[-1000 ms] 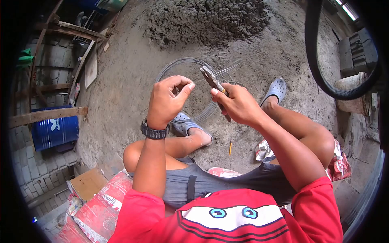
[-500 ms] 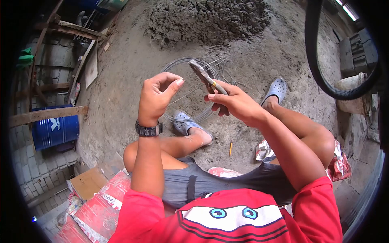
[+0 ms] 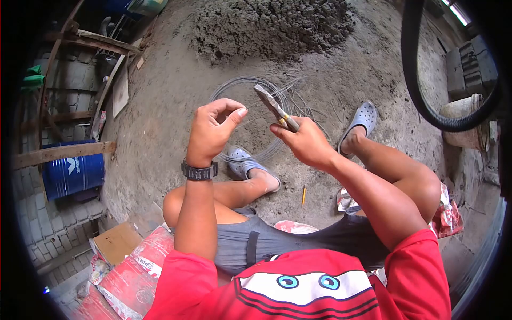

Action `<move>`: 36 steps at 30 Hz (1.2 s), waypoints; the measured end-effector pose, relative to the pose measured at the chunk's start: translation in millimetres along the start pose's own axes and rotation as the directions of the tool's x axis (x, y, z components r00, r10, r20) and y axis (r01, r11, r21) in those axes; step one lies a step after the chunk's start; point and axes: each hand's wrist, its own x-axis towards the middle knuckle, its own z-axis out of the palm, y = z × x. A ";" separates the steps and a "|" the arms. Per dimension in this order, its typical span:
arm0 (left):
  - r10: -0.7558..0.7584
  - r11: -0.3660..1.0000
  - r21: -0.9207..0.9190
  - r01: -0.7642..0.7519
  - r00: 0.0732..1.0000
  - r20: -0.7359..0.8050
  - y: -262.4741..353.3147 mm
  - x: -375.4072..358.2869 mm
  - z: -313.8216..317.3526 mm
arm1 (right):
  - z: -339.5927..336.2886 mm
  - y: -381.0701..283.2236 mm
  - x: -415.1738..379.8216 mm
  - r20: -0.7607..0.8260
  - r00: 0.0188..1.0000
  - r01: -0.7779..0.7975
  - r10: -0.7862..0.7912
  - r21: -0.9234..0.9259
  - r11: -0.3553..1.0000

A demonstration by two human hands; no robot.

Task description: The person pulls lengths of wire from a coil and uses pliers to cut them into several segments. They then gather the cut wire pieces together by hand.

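My right hand (image 3: 309, 143) is wrapped round the handles of a pair of pliers (image 3: 271, 102). The worn metal jaws point up and to the left, and most of the handles are hidden in my palm. To their left, my left hand (image 3: 209, 130) has thumb and forefinger pinched together, apart from the pliers. What sits in that pinch is too small to make out. Beneath both hands, a loose coil of thin grey wire (image 3: 234, 82) lies on the ground, with stray ends spreading to the right.
A heap of wet cement mix (image 3: 272, 26) lies ahead. My clogs (image 3: 364, 118) flank the wire, and a yellow pencil (image 3: 304, 196) lies between my legs. A blue drum (image 3: 73, 169) stands left, red paper sacks (image 3: 130, 277) lower left. A black hose (image 3: 413, 69) hangs at right.
My right hand has turned and shifted slightly, its fingers now curled out of sight round the handles. The pliers' jaws moved a little right and down. My left hand edged slightly right.
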 end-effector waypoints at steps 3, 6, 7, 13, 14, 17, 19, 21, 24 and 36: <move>-0.012 0.997 0.078 0.011 1.000 0.002 -7.8 2.3 -0.1 | -6.6 -1.5 7.2 0.077 0.991 -0.121 0.114 0.088 0.989; 0.013 0.994 0.109 -0.008 0.999 -0.042 -9.7 4.0 1.0 | -10.8 -9.0 0.5 -0.005 1.000 -0.014 0.013 -0.289 0.957; 0.012 0.992 0.130 -0.008 0.999 -0.030 -10.0 4.5 0.1 | -12.9 -11.9 -1.8 -0.030 0.999 0.024 -0.043 -0.470 0.883; -0.001 0.978 0.207 0.003 1.000 -0.006 -1.5 3.6 0.6 | -12.1 -5.4 2.7 0.122 0.987 -0.087 0.109 -0.175 0.981; -0.003 0.982 0.188 0.004 1.000 -0.005 -1.7 4.7 2.0 | -8.8 1.4 4.7 0.117 0.987 -0.090 0.111 -0.174 0.981; -0.012 0.983 0.183 0.014 1.000 -0.011 -3.0 4.7 0.6 | -2.4 9.8 3.4 0.239 0.967 -0.161 0.083 0.328 0.931; -0.009 0.983 0.185 0.013 1.000 -0.021 -7.1 5.0 -3.5 | -6.9 1.2 -2.0 0.314 0.933 -0.287 0.176 0.356 0.889; -0.008 0.983 0.185 0.013 1.000 -0.029 -9.2 5.5 -8.6 | -5.4 2.7 -1.3 0.307 0.933 -0.293 0.188 0.340 0.894; 0.001 0.992 0.128 0.007 0.998 -0.068 -9.7 5.0 -14.9 | -0.3 8.5 2.6 0.268 0.949 -0.244 0.164 0.296 0.924; 0.058 0.994 -0.083 -0.075 0.981 -0.187 -19.6 5.4 -40.0 | -21.0 1.4 8.7 0.256 0.959 -0.213 0.123 0.362 0.908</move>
